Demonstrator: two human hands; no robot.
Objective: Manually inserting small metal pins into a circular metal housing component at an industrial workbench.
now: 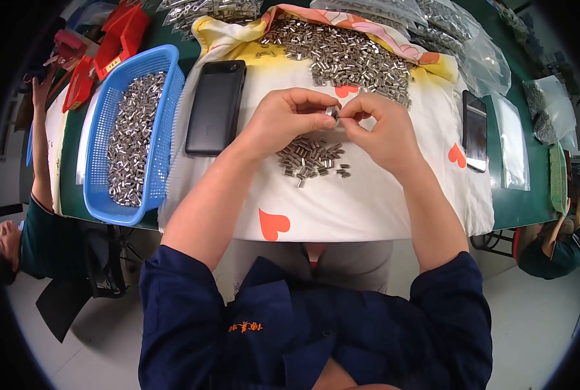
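Observation:
My left hand is closed, with thumb and forefinger pinching a small shiny metal sleeve. Right beside it, the thumb and forefinger of my right hand are pressed together at the sleeve's near side; whatever they grip is too small to make out. Just below both hands lies a small heap of short metal tubes on a white cloth with red hearts. A larger pile of similar tubes spreads beyond my hands, partly edged by the cloth's folded yellow and pink border.
Left of the cloth stands a blue plastic basket full of metal tubes. A black rectangular device and a phone flank my arms. Red bins and bags of metal parts line the far side. Other people sit at both sides.

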